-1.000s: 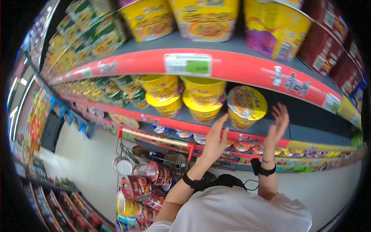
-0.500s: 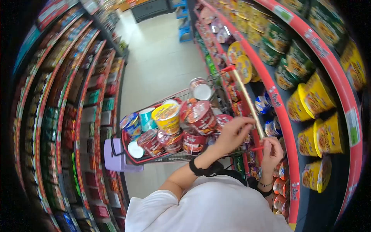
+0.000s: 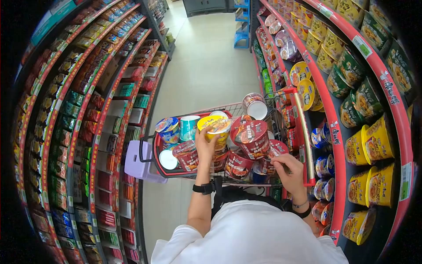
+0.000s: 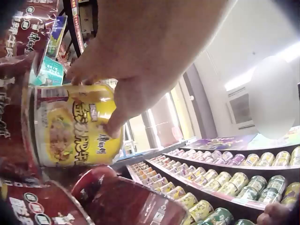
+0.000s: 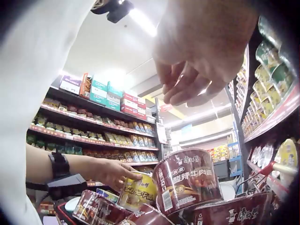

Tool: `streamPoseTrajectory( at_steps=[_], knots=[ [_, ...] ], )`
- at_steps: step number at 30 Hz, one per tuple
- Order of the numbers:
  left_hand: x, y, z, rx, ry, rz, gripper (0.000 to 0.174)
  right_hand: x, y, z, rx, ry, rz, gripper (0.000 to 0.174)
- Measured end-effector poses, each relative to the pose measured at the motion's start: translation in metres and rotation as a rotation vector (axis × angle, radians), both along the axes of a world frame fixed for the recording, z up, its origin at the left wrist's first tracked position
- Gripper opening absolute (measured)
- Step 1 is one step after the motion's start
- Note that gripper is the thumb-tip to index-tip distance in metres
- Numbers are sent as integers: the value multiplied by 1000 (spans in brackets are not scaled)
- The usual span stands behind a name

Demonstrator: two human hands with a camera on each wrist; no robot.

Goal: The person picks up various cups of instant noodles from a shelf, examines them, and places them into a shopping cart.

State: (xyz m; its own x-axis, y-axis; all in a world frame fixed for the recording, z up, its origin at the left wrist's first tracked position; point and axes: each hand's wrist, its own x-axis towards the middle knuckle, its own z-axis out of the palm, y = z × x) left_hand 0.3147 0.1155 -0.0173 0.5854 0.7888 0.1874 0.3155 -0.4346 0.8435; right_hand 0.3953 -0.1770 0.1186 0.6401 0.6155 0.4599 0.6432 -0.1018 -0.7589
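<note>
Head view: one yellow noodle bowl [image 3: 216,126], one cart [image 3: 152,155], at least four red bowls [image 3: 252,138] | your left hand [image 3: 205,148] curls round the yellow noodle bowl atop the cart's pile | your right hand [image 3: 291,170] is loosely curled, holding nothing, over the red bowls beside the handle [image 3: 306,132]

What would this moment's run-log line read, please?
left hand: grips yellow noodle bowl | right hand: holds nothing, above red noodle bowls | site: shopping cart

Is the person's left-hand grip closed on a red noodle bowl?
No, the left-hand grip holds a yellow round paper noodle cup over the red-rimmed wire shopping cart.
</note>
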Motion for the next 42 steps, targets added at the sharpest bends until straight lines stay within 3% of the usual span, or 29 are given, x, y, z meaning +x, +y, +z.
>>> streamPoseTrajectory(
  at_steps=[3,6,9,11,13,14,15,18,19,21,22,23,25,27,31,33,34,35,36,37,38,41,42],
  knots=[
    [-4,-8,33,-16,-20,16,44,2,-4,-1,-8,-2,-22,8],
    [-9,-21,80,162,-115,74,43,0,-11,-2,0,26,-64,8],
    [-8,-42,126,232,-230,-2,41,1,-18,-1,47,97,-94,15],
    [-6,-55,140,76,-276,-177,41,2,-19,-1,86,138,-106,22],
    [1,-76,150,-55,-377,-398,44,0,-23,0,203,121,-198,51],
    [3,-89,157,-107,-349,-483,45,3,-31,-5,171,178,-163,84],
    [6,-101,165,-163,-315,-573,46,2,-32,-3,182,177,-183,84],
    [22,-141,180,-270,-323,-848,49,-7,-50,-7,321,162,-201,106],
    [28,-152,180,-287,-306,-914,49,-13,-59,-9,325,161,-271,106],
    [41,-180,184,-238,-352,-981,50,-24,-77,-9,407,398,-343,104],
    [44,-194,189,-417,-326,-971,49,-26,-91,-18,414,319,-379,96],
    [50,-202,195,-392,-383,-1028,49,-34,-101,-18,427,309,-459,96],
    [56,-221,199,-559,-409,-1112,52,-50,-113,-15,733,484,-445,91],
    [58,-242,198,-640,-453,-1214,52,-65,-130,-14,743,458,-561,91],
    [58,-278,194,-543,-569,-1414,75,-102,-159,-8,725,275,-773,96],
    [55,-298,193,-520,-702,-1578,79,-118,-176,-13,581,-106,-871,98],
    [55,-308,195,-422,-732,-1641,80,-122,-175,-9,653,-287,-945,101],
    [54,-316,198,-322,-764,-1694,81,-141,-185,-12,672,247,-966,102],
    [51,-323,207,-173,-731,-1728,80,-150,-189,8,1214,468,-856,99],
    [51,-332,207,-183,-736,-1750,80,-156,-194,28,1745,677,-664,96],
    [49,-342,206,-176,-690,-1787,79,-159,-202,26,1750,660,-674,96],
    [41,-373,215,-195,-607,-1843,67,-173,-236,9,599,-177,-1382,89],
    [39,-383,219,-232,-600,-1869,65,-175,-243,13,628,-177,-1391,89]
  ],
)
